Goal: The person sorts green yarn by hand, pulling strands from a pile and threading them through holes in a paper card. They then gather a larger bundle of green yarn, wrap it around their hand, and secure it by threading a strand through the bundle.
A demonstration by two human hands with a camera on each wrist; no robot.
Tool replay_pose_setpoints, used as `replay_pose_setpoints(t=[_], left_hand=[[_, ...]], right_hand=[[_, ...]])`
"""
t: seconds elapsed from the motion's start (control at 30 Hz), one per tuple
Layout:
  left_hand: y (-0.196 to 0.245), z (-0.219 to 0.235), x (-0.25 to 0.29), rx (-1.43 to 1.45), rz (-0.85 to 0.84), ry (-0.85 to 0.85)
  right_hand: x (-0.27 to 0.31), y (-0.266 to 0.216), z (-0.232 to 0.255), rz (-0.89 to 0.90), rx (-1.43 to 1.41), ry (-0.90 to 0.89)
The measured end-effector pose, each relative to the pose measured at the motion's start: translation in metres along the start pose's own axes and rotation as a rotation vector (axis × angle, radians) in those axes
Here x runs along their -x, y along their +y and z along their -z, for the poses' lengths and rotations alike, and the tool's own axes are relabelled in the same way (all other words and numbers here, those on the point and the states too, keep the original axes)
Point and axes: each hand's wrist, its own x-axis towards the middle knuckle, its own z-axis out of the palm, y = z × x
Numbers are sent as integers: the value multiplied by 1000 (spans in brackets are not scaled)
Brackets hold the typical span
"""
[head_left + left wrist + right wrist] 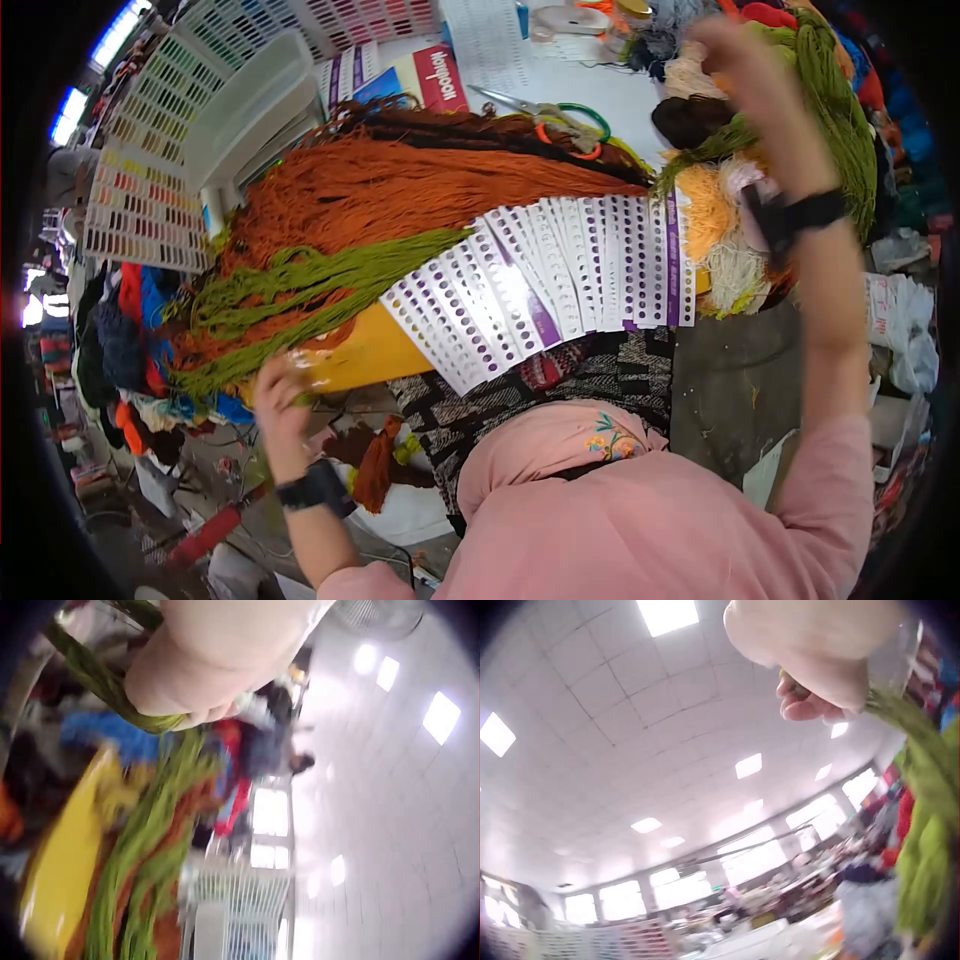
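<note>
Olive-green yarn (pixel 300 290) lies across rust-orange yarn (pixel 360 185) at the left of the table. At its lower left end is my left hand (pixel 280 395); in the left wrist view that hand (pixel 217 660) grips green strands (pixel 90 671), fingertips partly hidden. My right hand (pixel 735 65) is raised at the upper right, beside a hanging green skein (pixel 835 120). The right wrist view has this hand (pixel 817 656) with curled fingers round green yarn (pixel 930 772). Fanned white cards with purple dots (pixel 540 270) overlap the yarn's right part and a yellow sheet (pixel 370 350).
Scissors (pixel 545 110) with green and orange handles lie behind the orange yarn, near a red notebook (pixel 440 80). A white tray (pixel 250 100) and colour charts (pixel 150 200) stand at the back left. Dark, cream and peach yarn (pixel 705 215) is piled at the right.
</note>
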Motion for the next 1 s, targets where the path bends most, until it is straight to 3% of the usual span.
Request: replay_pose_setpoints(t=[0.03,0.07,0.1,0.13,0.17,0.23,0.33,0.43,0.5,0.53,0.63,0.7,0.8,0.93,1.0], left_hand=[[-38,-19,-24,-23,183,-134],[-72,-40,-45,-275,192,-145],[-107,-69,-58,-479,180,-105],[-140,-95,-66,-683,164,-61],[-167,-110,-76,-817,142,-75],[-208,-124,-94,-1095,111,-46],[-247,-110,-123,-1313,115,71],[-252,-105,-138,-1561,52,-47],[-248,-116,-132,-1768,30,-60],[-244,-117,-130,-1750,24,-67],[-234,-114,-131,-1671,64,-64],[-232,-114,-133,-1433,115,-89],[-236,-113,-137,-1243,127,-123],[-243,-110,-142,-1254,101,-145],[-243,-112,-142,-1303,77,-135]], right_hand=[[16,18,-43,-91,-117,-78],[32,37,-85,-190,-226,-147],[43,55,-125,-310,-521,-226],[52,54,-147,-445,-379,-297],[62,71,-177,-299,-388,-264],[73,71,-208,-285,-200,-266],[94,78,-240,-70,25,-26],[101,85,-241,126,99,-19],[100,84,-235,30,31,-37],[99,82,-233,-17,-3,-46],[105,74,-237,130,106,-165],[114,62,-238,186,276,-257],[118,54,-234,212,261,-241],[104,69,-230,67,-109,-329],[101,69,-230,29,-108,-270]])
